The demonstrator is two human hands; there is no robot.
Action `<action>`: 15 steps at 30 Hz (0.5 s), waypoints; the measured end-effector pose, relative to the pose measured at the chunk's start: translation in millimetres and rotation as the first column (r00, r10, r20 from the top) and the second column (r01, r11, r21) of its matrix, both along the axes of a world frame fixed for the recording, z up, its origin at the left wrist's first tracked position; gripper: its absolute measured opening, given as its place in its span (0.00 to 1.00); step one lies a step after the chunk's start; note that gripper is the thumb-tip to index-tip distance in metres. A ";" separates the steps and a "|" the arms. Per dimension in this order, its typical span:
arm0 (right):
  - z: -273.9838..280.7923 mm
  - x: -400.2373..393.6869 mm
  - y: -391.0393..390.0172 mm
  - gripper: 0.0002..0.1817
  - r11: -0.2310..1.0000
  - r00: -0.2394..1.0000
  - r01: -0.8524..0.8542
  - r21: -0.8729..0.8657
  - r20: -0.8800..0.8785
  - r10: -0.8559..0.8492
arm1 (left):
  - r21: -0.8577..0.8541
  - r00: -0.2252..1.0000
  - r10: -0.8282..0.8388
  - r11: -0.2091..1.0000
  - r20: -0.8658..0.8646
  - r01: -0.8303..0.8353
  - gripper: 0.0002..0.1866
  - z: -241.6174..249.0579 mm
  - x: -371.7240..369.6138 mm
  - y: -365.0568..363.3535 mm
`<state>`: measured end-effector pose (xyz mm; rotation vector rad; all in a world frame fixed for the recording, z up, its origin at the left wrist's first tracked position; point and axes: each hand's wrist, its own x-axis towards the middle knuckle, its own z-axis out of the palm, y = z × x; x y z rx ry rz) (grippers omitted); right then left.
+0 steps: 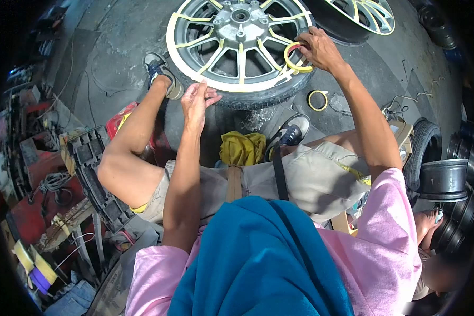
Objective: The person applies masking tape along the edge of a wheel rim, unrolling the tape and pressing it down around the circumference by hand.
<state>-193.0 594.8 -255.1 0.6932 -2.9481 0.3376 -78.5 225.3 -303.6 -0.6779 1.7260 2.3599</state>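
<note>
A grey spoked wheel point(240, 39) lies on a black tyre point(258, 101), with yellow masking tape along its rim and spokes. At the wheel's upper right, my right hand point(319, 48) grips a yellow roll of tape point(299, 67), whose edge overlaps the rim. My left hand point(196, 102) is at the lower left rim, thumb and index finger close together at the tape's edge; whether anything is between them is too small to tell. A second tape roll point(317, 100) lies on the floor to the right of the tyre.
Another taped wheel point(371, 16) lies at the top right. A yellow cloth point(242, 148) is between my legs. Black trays point(102, 179) and tools crowd the left. Tyres point(425, 150) and a bare rim point(444, 179) stand right, near another person's hand point(428, 224).
</note>
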 end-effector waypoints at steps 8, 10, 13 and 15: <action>2.7 -3.9 -3.4 0.17 0.998 0.996 -0.027 -0.061 -0.088 0.021 | 0.081 0.996 -0.075 0.994 -0.039 0.078 0.11 -5.8 1.7 -10.5; 9.2 -5.1 3.9 0.18 0.933 0.988 0.135 -0.334 -0.025 -0.152 | 0.147 0.998 -0.055 0.987 -0.031 0.059 0.10 0.6 4.3 -10.9; -11.4 0.7 49.3 0.18 0.748 0.797 0.528 -0.402 -0.068 -0.600 | 0.075 0.998 -0.066 0.995 -0.014 0.067 0.08 -1.3 1.9 -8.7; -55.9 17.1 87.8 0.22 0.623 0.646 0.757 -0.199 0.086 -0.758 | 0.110 0.994 -0.091 0.989 -0.063 0.098 0.07 -7.8 4.7 -14.0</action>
